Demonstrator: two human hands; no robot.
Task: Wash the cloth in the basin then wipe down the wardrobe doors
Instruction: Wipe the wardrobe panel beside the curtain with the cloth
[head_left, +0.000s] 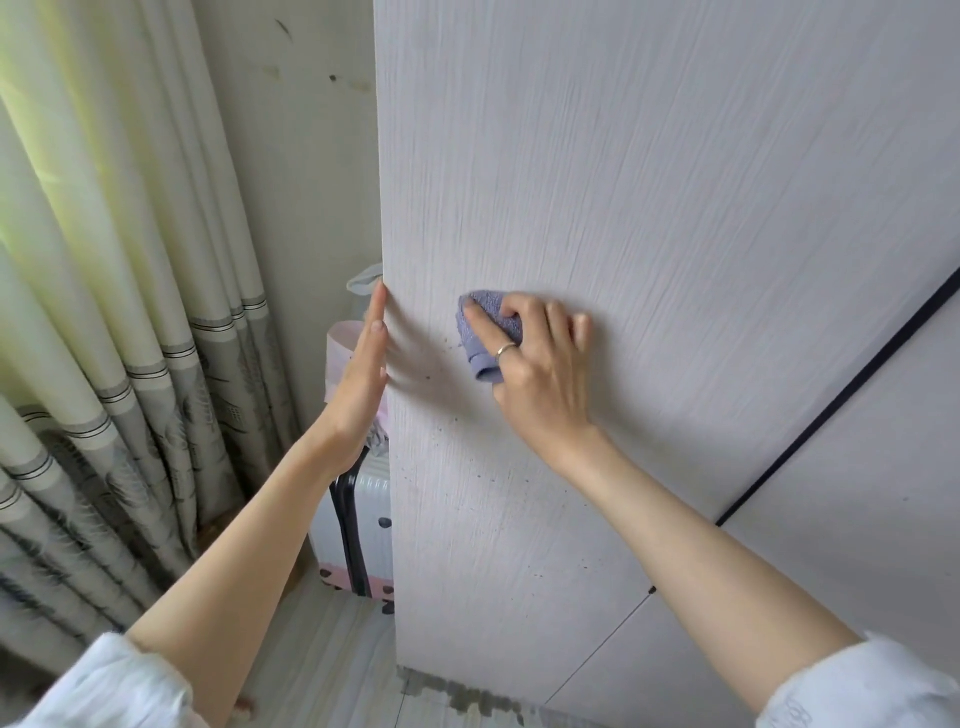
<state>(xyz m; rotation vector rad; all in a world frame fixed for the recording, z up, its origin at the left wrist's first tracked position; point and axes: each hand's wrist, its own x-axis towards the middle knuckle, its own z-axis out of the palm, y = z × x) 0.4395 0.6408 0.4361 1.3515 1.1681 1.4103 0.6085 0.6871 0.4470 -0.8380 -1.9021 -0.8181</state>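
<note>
A white wood-grain wardrobe door (649, 182) fills the right of the view, with small dark specks on its lower part. My right hand (540, 374) grips a folded purple cloth (485, 327) and presses it against the door at mid height. My left hand (363, 374) lies flat with straight fingers along the door's left edge, a short way left of the cloth. No basin is in view.
Pale curtains (104, 312) with grey patterned hems hang at the left. A white suitcase (358, 525) with pink corners stands in the gap between wall and wardrobe, with a pink item above it. A dark seam (831, 405) separates the neighbouring door at right. Pale floor lies below.
</note>
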